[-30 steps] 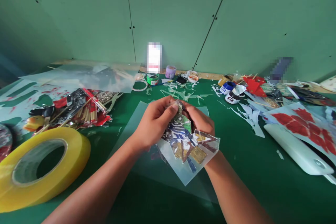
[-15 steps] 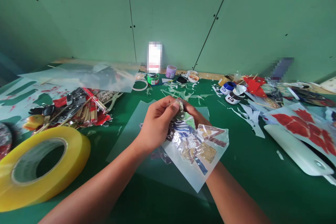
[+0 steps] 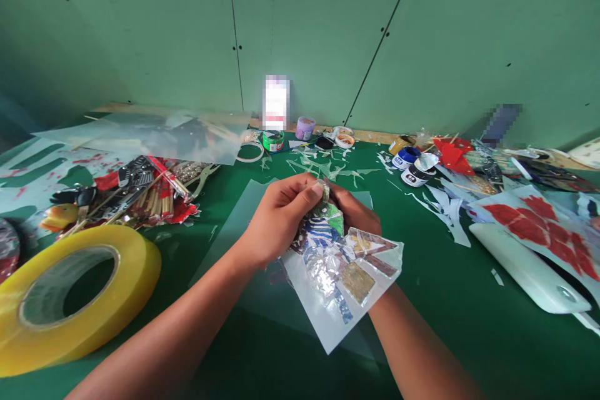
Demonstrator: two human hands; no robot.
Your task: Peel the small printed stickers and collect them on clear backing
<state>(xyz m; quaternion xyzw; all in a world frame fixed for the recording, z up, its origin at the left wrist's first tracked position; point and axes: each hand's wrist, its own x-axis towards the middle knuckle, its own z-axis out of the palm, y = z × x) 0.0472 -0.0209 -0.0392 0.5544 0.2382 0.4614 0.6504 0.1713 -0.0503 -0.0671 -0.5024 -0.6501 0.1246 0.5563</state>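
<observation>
Clear, glossy film, painted in patches of blue, white, green, brown and gold, makes up the painted piece (image 3: 359,281) held up in the middle of the view, above the table; its lower end tapers to a bare, see-through corner. The left hand (image 3: 281,215) grips its top, thumb pressed down near the tip and fingers folded beneath; the right hand (image 3: 360,212) curls behind the same end, its fingertips hidden, so how firmly they grasp cannot be told. The colouring looks finished on the part that shows; a plain margin is left around the lower edge, and whatever the hands cover cannot be judged.

Beneath lies a translucent sheet (image 3: 229,225) on the green table (image 3: 445,331); beyond the hands are pale scraps (image 3: 342,172), with a green jar (image 3: 272,142) and a purple jar (image 3: 305,129) behind them. To the left sits a big yellow tape roll (image 3: 147,275); to the right, a blue jar (image 3: 400,161), a red-painted sheet (image 3: 546,219) and a white handle (image 3: 520,265).
</observation>
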